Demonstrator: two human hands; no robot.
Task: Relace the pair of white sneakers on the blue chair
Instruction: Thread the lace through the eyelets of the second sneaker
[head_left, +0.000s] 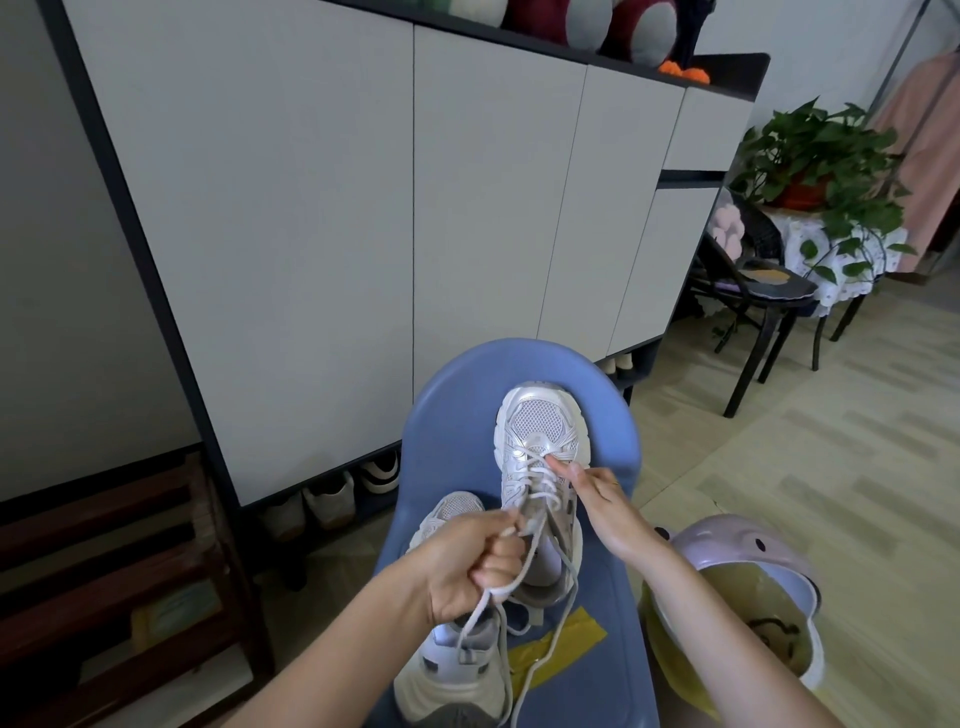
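While both hands' fingers pinch laces, a lilac bin stands beside the blue chair.

in front of me stands a tall white cabinet with a dark frame, shoes tucked beneath it. to my right, a potted plant sits on a lace-covered table, beside a black chair. pale patterned floor.

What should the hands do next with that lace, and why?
Probably pull the lace gently toward the body with the left hand to take up slack. That hand grips the loose lace, while the right hand pinches a crossing low on the far sneaker, where the crossings look loose.
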